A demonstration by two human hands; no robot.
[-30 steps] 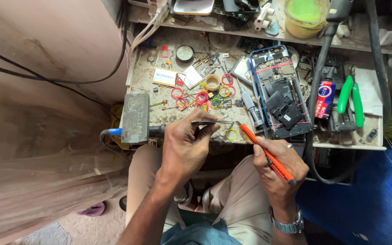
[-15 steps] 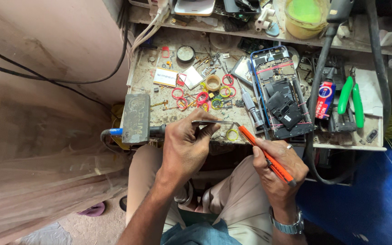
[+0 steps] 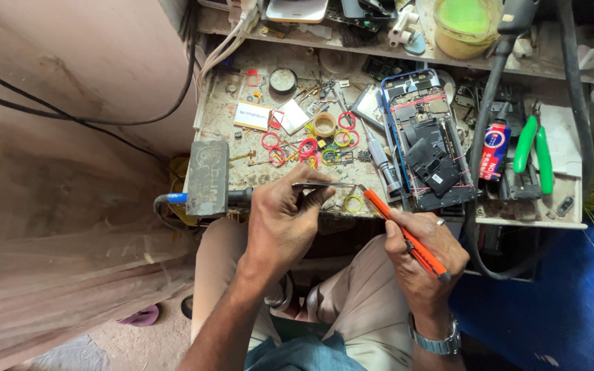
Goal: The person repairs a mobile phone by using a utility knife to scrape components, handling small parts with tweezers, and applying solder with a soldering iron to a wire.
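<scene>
Two bare hands are shown over a cluttered repair bench, seen from above. Nearest the camera, the right hand point(image 3: 424, 257), with a metal wristwatch point(image 3: 436, 339) on its wrist, is closed around an orange-handled utility knife point(image 3: 407, 237); the fingers are clamped on the slim handle and the blade tip is directed toward the bench edge. The left hand point(image 3: 283, 223) is held just beside it, thumb and forefinger pinched together on thin steel tweezers point(image 3: 326, 185), which lie level above the front edge of the bench; whatever lies at their tips is too small to tell. A grey rectangular block point(image 3: 207, 178) rests at the left front corner of the worn, dusty bench point(image 3: 225, 120). Farther back, red, yellow and green rubber rings point(image 3: 309, 146) are scattered, and an opened smartphone point(image 3: 427, 141) with a blue frame lies with its boards exposed. Green-handled pliers point(image 3: 534, 144) lie to the right. A yellow-green plastic tub point(image 3: 467, 24) stands on the rear shelf.
</scene>
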